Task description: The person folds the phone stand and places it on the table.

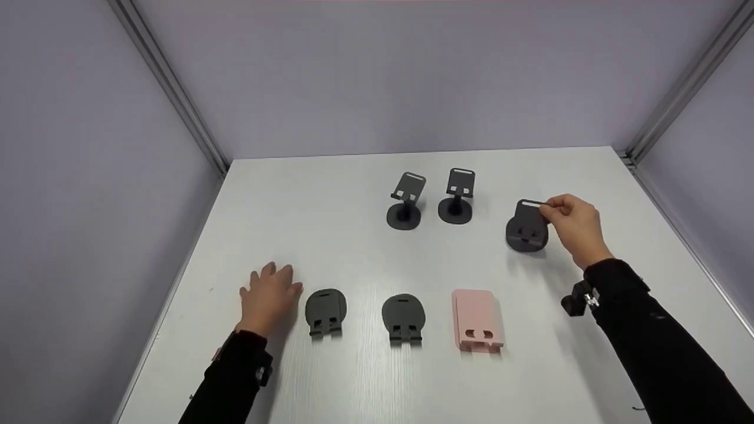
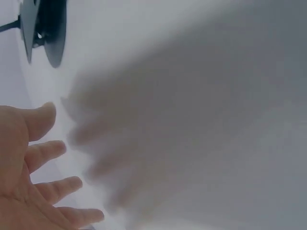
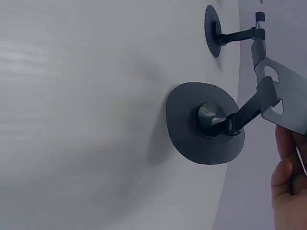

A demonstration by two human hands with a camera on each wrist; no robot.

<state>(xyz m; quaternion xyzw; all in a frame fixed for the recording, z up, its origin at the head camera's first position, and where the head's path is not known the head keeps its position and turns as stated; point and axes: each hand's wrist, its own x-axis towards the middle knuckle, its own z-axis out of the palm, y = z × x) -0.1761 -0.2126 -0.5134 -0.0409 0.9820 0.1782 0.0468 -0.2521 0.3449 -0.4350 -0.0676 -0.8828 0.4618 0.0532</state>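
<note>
My right hand (image 1: 574,229) pinches the top corner of a black phone stand's slotted plate (image 1: 528,215) between thumb and fingers. That phone stand (image 3: 204,124) is unfolded: a hinged arm rises from its rounded base to the plate. Over at the left, my left hand (image 1: 268,298) has its fingers spread and holds nothing. Just right of it lies a folded black phone stand (image 1: 326,306), part of which also shows at the top of the left wrist view.
Two unfolded black phone stands, one (image 1: 404,203) and another (image 1: 457,197), stand toward the back of the white table (image 1: 294,206). In front lie a second folded black stand (image 1: 403,315) and a folded pink stand (image 1: 476,318). Grey walls (image 1: 377,76) enclose the table.
</note>
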